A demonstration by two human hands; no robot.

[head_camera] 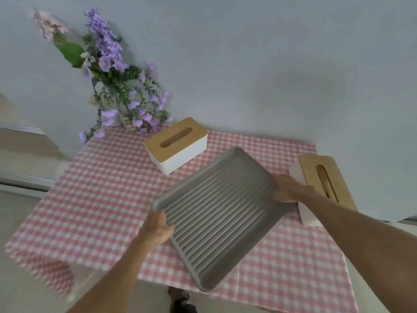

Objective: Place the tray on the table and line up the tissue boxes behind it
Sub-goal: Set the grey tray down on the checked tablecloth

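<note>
Tray [222, 213] — grey, ribbed, shallow-rimmed — is held by both hands over the near middle of the surface [97, 199], which carries a pink-and-white checked cloth. It sits skewed, one corner pointing away toward the wall, the near corner reaching past the cloth's front edge. Whether its underside already touches the cloth cannot be told; it looks tilted and not yet set down.

Left hand [158, 228]: grip closed on the tray's left corner, thumb over the rim. Right hand [287, 188]: grip closed on the far right edge.

Progress, as judged: step one is under way, not finished. Tray needs squaring and releasing. Step two not started — the two tissue boxes are unaligned. Left tissue box [177, 144] stands behind the tray, turned at an angle. Right tissue box [322, 184] stands at the right edge of the surface, turned nearly lengthwise to the viewer, beside the right hand.

Contents: tray is empty. Both boxes have wooden lids with a slot; no tissue protrudes, interior not visible.

Flower vase [126, 119] occupies the far left corner.
</note>
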